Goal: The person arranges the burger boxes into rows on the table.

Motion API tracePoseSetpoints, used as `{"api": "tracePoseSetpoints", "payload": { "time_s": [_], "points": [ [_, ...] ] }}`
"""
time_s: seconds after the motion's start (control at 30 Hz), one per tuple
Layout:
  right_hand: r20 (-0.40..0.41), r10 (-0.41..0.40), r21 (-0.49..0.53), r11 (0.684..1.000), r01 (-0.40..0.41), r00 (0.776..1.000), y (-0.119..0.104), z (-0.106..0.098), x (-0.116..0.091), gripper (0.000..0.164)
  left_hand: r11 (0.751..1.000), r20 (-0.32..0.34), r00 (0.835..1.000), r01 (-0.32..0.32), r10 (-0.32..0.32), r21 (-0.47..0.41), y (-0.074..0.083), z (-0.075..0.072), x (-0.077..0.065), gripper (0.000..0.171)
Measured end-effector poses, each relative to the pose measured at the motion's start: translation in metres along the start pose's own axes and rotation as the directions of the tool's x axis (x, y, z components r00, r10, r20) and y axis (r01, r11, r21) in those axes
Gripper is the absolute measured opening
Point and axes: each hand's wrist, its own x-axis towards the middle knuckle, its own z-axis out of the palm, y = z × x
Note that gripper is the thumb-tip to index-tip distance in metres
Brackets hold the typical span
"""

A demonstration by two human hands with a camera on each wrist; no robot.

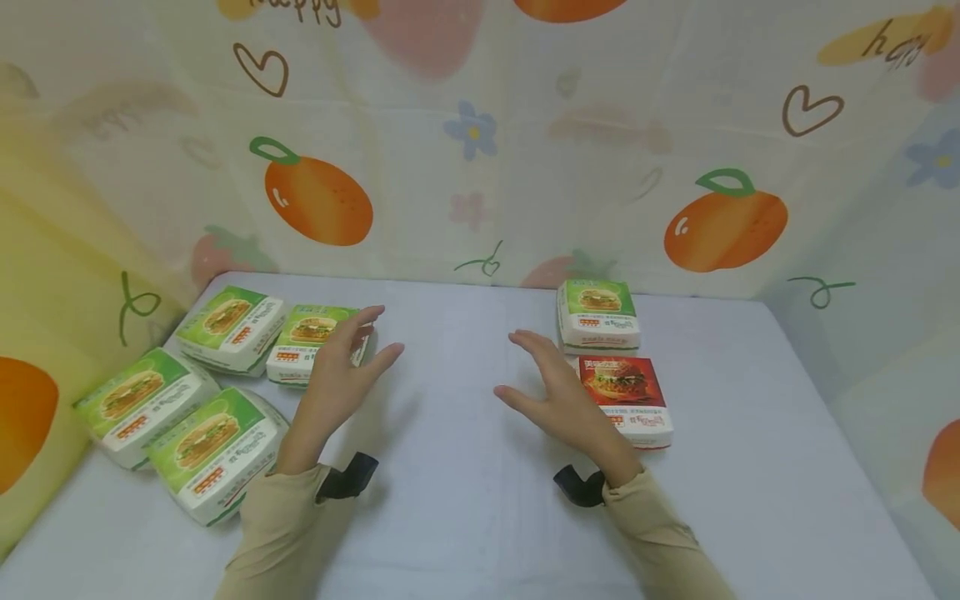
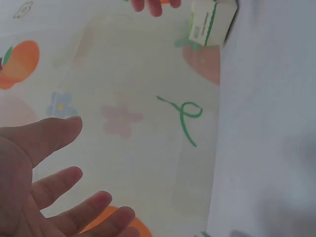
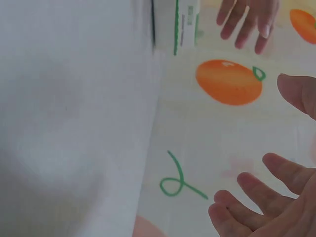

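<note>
Both hands hover above the white table with nothing in them, palms turned towards each other. The left hand (image 1: 337, 385) has its fingers and thumb spread apart; it partly covers a green burger box (image 1: 294, 363) in the head view. Fingers loosely extended, the right hand (image 1: 558, 398) overlaps a red burger box (image 1: 628, 387) in that view. Just behind the red box stands another green burger box (image 1: 597, 317). In the left wrist view, the left hand (image 2: 64, 182) shows straight, parted fingers. The right hand (image 3: 266, 197) appears likewise in the right wrist view.
Several more green burger boxes lie at the left of the table (image 1: 450, 517): one at the back (image 1: 232, 329), one at the left edge (image 1: 146, 407), one nearer (image 1: 217, 454). A fruit-printed curtain (image 1: 420, 183) hangs behind and along the sides.
</note>
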Motion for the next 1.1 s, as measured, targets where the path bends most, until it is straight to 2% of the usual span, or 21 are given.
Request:
{"api": "tracePoseSetpoints", "payload": {
  "time_s": [0.23, 0.47, 0.63, 0.87, 1.1],
  "points": [
    [0.019, -0.007, 0.032, 0.999, 0.007, 1.000, -0.001, 0.019, 0.006, 0.071, 0.999, -0.042, 0.999, 0.031, -0.030, 0.012, -0.004, -0.012, 0.003, 0.059],
    [0.020, -0.032, 0.064, 0.998, 0.030, 0.999, -0.004, 0.036, 0.014, 0.069, 0.999, -0.089, 0.996, 0.022, -0.019, 0.039, -0.010, -0.029, 0.007, 0.059],
    [0.034, -0.031, 0.106, 0.994, 0.027, 0.999, -0.006, 0.047, 0.022, 0.068, 0.997, -0.076, 0.996, 0.061, -0.057, 0.057, -0.016, -0.040, 0.006, 0.062],
    [0.029, -0.076, 0.163, 0.984, 0.070, 0.997, -0.008, 0.065, 0.038, 0.066, 0.987, -0.076, 0.987, 0.146, -0.141, 0.071, -0.028, -0.052, 0.006, 0.067],
    [0.026, -0.104, 0.199, 0.975, 0.097, 0.994, -0.013, 0.082, 0.051, 0.064, 0.990, -0.109, 0.988, 0.122, -0.113, 0.075, -0.037, -0.059, 0.006, 0.063]
  ]
}}
